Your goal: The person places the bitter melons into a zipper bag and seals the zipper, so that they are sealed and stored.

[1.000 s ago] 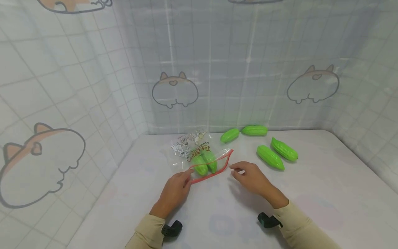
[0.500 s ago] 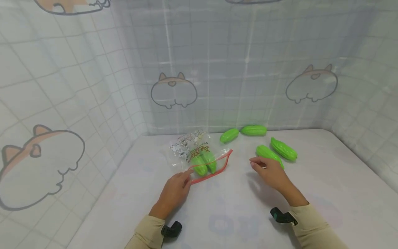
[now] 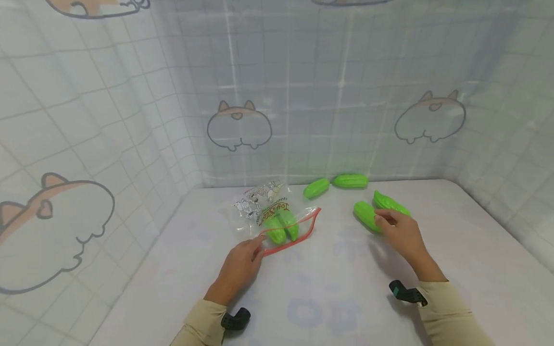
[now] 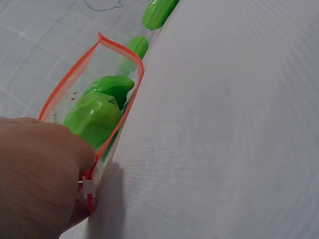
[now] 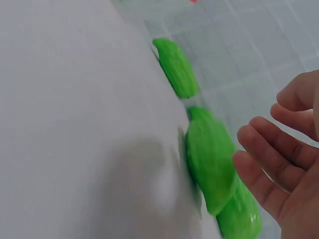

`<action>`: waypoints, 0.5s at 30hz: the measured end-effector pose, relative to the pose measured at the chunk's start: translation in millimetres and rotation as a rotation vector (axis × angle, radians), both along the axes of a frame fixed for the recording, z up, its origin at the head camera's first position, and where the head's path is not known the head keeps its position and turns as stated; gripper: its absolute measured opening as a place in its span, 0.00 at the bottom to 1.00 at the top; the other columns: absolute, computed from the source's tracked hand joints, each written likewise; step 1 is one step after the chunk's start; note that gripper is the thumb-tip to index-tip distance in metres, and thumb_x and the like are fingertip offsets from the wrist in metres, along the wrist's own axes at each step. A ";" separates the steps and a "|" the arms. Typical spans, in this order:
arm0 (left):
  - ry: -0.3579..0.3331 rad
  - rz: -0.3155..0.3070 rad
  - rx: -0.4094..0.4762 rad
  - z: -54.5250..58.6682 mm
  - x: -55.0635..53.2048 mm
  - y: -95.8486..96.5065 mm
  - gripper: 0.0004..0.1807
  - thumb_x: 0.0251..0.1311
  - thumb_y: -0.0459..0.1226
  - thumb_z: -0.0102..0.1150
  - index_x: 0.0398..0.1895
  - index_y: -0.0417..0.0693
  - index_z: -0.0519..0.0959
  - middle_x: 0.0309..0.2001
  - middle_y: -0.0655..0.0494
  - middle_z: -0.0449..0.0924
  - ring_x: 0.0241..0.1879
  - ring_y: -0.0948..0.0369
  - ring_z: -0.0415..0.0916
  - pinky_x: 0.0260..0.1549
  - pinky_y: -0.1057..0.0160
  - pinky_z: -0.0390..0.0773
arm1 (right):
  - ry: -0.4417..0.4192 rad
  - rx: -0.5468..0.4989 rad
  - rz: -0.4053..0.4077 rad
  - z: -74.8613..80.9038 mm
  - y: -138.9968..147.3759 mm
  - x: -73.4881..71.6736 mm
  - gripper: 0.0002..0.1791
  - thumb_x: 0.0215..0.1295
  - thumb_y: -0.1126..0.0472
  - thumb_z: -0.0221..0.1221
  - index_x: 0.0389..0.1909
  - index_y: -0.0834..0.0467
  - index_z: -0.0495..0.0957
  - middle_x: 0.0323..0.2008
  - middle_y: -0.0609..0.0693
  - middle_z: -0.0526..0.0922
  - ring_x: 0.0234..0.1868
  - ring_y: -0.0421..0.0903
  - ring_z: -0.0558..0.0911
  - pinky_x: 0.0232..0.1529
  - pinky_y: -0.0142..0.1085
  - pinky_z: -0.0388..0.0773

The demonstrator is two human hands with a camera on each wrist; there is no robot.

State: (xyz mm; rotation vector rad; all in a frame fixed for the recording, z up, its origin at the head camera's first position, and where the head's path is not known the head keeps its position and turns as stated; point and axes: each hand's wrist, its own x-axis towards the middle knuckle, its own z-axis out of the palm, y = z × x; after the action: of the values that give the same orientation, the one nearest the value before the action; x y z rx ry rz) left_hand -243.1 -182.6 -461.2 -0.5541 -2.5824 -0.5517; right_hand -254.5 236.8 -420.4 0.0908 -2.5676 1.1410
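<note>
Picking up the nearer right-side green gourd [image 3: 365,215] from the worktop [image 3: 329,283] seems the step in hand: the left hand [image 3: 239,266] pinches the red-rimmed bag [image 3: 285,245], while the right hand's [image 3: 402,235] empty, parted fingers [image 5: 260,180] are at that gourd and should next curl round it.

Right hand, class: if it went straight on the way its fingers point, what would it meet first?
Probably the nearer green vegetable of the two beside the right hand, though the remaining gap is hard to judge.

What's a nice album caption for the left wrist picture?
A left hand grips the edge of an open, red-rimmed clear bag with two green gourds nestled inside.
</note>
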 end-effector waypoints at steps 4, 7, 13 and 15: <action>0.032 -0.016 0.001 -0.2 -0.1 -0.3 0.19 0.59 0.31 0.66 0.55 0.46 0.81 0.27 0.63 0.71 0.29 0.61 0.69 0.30 0.58 0.75 | -0.009 -0.021 -0.058 -2.2 8.9 -0.7 0.22 0.75 0.51 0.54 0.59 0.62 0.79 0.51 0.61 0.84 0.54 0.59 0.79 0.46 0.49 0.75; 0.034 -0.021 0.006 0.4 0.9 0.1 0.19 0.59 0.31 0.66 0.54 0.46 0.81 0.27 0.63 0.72 0.29 0.61 0.69 0.31 0.58 0.75 | -0.031 -0.039 -0.094 -4.5 13.7 -1.1 0.22 0.75 0.52 0.53 0.59 0.63 0.79 0.51 0.63 0.83 0.54 0.59 0.79 0.45 0.46 0.75; 0.025 -0.016 0.003 2.5 2.8 0.7 0.19 0.59 0.31 0.66 0.54 0.46 0.82 0.27 0.62 0.73 0.29 0.61 0.70 0.31 0.58 0.76 | -0.060 -0.055 -0.126 -8.8 18.3 -2.9 0.23 0.75 0.53 0.53 0.60 0.65 0.78 0.51 0.64 0.81 0.49 0.56 0.80 0.40 0.39 0.76; 0.022 -0.015 0.003 2.6 3.1 0.5 0.19 0.59 0.30 0.66 0.55 0.46 0.81 0.27 0.62 0.73 0.29 0.61 0.69 0.31 0.59 0.76 | -0.066 -0.062 -0.124 -9.6 18.3 -3.4 0.22 0.75 0.53 0.53 0.60 0.65 0.77 0.51 0.64 0.81 0.50 0.56 0.79 0.41 0.39 0.76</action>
State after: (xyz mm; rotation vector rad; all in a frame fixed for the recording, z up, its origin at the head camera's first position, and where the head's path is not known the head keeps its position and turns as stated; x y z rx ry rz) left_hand -240.0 -182.1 -458.6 -0.5751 -2.5585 -0.5516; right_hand -257.9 255.1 -430.0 -0.1209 -2.5526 1.1936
